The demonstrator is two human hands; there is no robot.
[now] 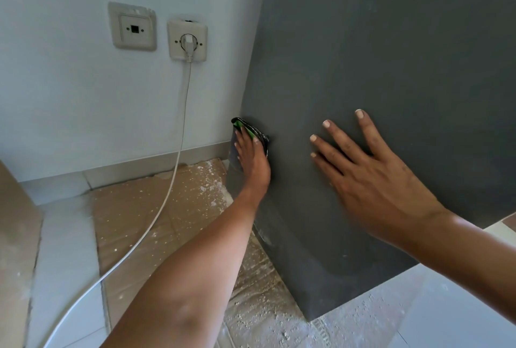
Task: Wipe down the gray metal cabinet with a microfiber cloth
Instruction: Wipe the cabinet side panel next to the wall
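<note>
The gray metal cabinet [391,54] fills the right of the view, its flat side facing me. My left hand [252,162] presses a dark cloth with green patches [258,137] flat against the cabinet's far left edge, low down near the wall. The fingers lie straight over the cloth, which is mostly hidden under them. My right hand [371,174] rests flat on the cabinet side with fingers spread, holding nothing.
A white wall behind carries a data socket [133,26] and a power socket [187,42] with a white cable [178,152] running down across the floor. Dusty cardboard [156,208] covers the floor tiles beside the cabinet. A brown box edge [14,222] stands at the left.
</note>
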